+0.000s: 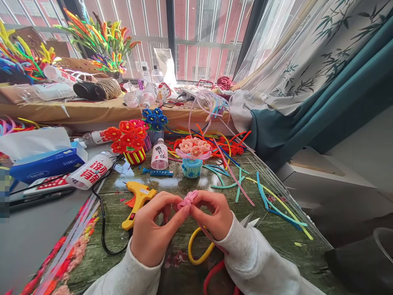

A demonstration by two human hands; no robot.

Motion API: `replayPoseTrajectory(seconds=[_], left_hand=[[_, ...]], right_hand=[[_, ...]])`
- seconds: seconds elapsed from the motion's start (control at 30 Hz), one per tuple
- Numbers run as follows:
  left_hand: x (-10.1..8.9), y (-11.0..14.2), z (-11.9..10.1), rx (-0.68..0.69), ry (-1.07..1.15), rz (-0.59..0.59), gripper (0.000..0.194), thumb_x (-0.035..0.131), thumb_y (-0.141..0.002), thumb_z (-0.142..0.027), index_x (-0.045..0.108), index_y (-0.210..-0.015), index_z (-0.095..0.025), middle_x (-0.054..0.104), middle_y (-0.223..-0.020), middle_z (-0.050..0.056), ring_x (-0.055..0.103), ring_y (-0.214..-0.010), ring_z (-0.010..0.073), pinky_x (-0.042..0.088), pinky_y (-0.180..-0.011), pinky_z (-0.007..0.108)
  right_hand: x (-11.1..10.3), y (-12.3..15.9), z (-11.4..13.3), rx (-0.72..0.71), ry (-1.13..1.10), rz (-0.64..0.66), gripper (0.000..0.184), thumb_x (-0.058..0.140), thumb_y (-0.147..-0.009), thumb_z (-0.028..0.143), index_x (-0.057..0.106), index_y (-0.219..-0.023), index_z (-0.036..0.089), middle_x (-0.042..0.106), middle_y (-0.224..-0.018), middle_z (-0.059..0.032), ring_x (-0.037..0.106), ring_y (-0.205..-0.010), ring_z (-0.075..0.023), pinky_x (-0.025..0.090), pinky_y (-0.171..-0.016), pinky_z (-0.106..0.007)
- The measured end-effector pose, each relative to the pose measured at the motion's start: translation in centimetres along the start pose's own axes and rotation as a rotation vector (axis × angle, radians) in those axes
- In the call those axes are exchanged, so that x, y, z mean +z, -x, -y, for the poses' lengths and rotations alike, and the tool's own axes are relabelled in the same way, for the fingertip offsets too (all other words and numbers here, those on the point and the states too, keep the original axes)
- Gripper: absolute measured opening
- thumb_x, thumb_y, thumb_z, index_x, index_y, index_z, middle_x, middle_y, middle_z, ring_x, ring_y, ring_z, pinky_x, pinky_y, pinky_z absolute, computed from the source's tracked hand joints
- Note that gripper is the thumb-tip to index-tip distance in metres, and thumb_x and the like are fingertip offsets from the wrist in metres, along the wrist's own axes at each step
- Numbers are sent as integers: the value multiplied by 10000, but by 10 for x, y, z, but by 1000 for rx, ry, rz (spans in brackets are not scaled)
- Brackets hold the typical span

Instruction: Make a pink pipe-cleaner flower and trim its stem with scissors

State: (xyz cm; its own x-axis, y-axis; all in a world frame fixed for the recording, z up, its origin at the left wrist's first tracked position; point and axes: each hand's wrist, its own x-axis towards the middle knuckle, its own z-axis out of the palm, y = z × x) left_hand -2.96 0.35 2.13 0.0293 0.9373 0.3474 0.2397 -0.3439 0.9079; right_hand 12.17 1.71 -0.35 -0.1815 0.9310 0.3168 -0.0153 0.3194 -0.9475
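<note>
Pink flower [188, 200], one only, is between the fingertips of two hands, above the table [116, 217]. Its long axis slants from near left to far right, with loops towards both ends; one pink stem [208, 234] trails nearer and rightward beneath the right hand. The left hand [153, 229] pinches the left side between thumb and forefinger; the right hand [215, 215] pinches the right side likewise.

Nearest lie one red strip [211, 275] and one yellow loop [192, 248]. Two scissor blades [250, 221] show beside the right sleeve, tips away and rightward. One glue gun [139, 200] lies left, its nozzle pointing far left.

Farther off stand four flower pots: teal [192, 169], striped [135, 156], purple [147, 143] and grey-blue [156, 136]. One bottle [159, 155] stands among them; two more lie left, near one tissue box [46, 164]. Beyond, the sill [101, 114] bears one twine roll [109, 89].
</note>
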Motion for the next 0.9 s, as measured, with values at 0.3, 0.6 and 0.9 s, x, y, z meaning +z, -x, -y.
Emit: replayPoseTrajectory(seconds=[0.3,0.6,0.9], left_hand=[[2,2,3,-81,-4,-7,67,709,-723,-257,698,-723,-191,625,-646,-27,512,-572,105,393,-532,220],[1,2,10,-139,-16,57,132,684,-755,-310,709,-782,-183,675,-711,6,589,-630,139,445,-569,235],[0,0,5,-252,105,63,154,712,-724,-317,718,-781,-174,692,-700,3,600,-617,124,470,-571,201]], right_hand=[[0,1,-5,-59,60,0,174,643,-828,275,633,-714,144,664,-736,-52,600,-677,-151,483,-598,-243],[-2,1,-8,-130,103,-22,84,637,-812,196,640,-743,148,670,-749,-55,600,-680,-150,482,-605,-242],[-1,1,-8,-122,109,-32,100,636,-817,220,642,-737,159,663,-729,-46,610,-705,-163,486,-636,-260]])
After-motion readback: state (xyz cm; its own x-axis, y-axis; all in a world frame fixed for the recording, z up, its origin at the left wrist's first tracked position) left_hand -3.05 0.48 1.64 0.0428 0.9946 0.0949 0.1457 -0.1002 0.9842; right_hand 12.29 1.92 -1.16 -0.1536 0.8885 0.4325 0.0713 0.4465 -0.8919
